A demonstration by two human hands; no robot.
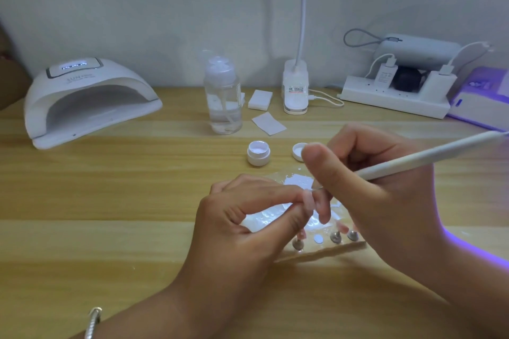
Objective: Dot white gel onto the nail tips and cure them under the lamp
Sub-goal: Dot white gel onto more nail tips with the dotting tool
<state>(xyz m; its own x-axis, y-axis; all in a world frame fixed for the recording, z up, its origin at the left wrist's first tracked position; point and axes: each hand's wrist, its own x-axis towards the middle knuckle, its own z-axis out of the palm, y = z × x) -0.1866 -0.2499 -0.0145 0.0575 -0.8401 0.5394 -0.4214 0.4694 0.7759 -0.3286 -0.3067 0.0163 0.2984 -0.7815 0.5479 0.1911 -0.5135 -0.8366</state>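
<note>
My left hand (pixel 248 217) pinches a pale pink nail tip (pixel 307 197) between thumb and forefinger, above a clear holder board (pixel 316 252). More nail tips on metal studs (pixel 336 237) stand along the board's front edge. My right hand (pixel 385 195) grips a white dotting pen (pixel 429 155); its tip points down at the held nail tip and is hidden behind my fingers. An open white gel pot (pixel 258 153) stands just beyond, with its lid (pixel 298 151) beside it. A smear of white gel (pixel 298 180) lies on a clear sheet. The white curing lamp (pixel 88 102) sits far left.
A clear pump bottle (pixel 223 99), white wipes (pixel 268 119) and a desk-lamp base (pixel 295 91) stand at the back. A power strip (pixel 394 99) with plugs and a second device glowing purple (pixel 479 102) fill the back right. A bracelet (pixel 93 322) is on my left wrist.
</note>
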